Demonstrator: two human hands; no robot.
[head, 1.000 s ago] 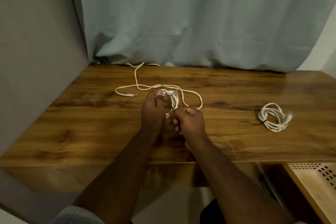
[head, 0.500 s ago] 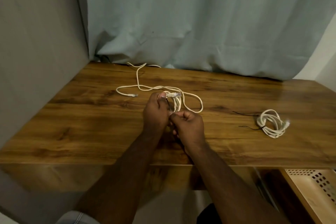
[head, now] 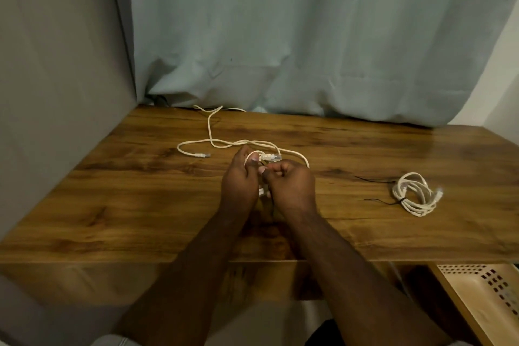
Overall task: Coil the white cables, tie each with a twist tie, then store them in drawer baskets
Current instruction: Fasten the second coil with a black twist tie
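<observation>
At the middle of the wooden table, my left hand grips a small coil of white cable, with a clear plug sticking out past the thumb. My right hand is curled against the coil from the right; what its fingertips pinch is hidden. A loose white cable trails from the hands to the back left, its plug lying flat. At the right lies a coiled white cable bound with a black twist tie.
A pale perforated drawer basket stands open below the table's front right edge. A grey-green curtain hangs behind the table and a grey wall closes the left side.
My right hand has moved up and in, closing against the coil in my left hand. The camera view has shifted slightly; the tied cable at the right has not moved.
</observation>
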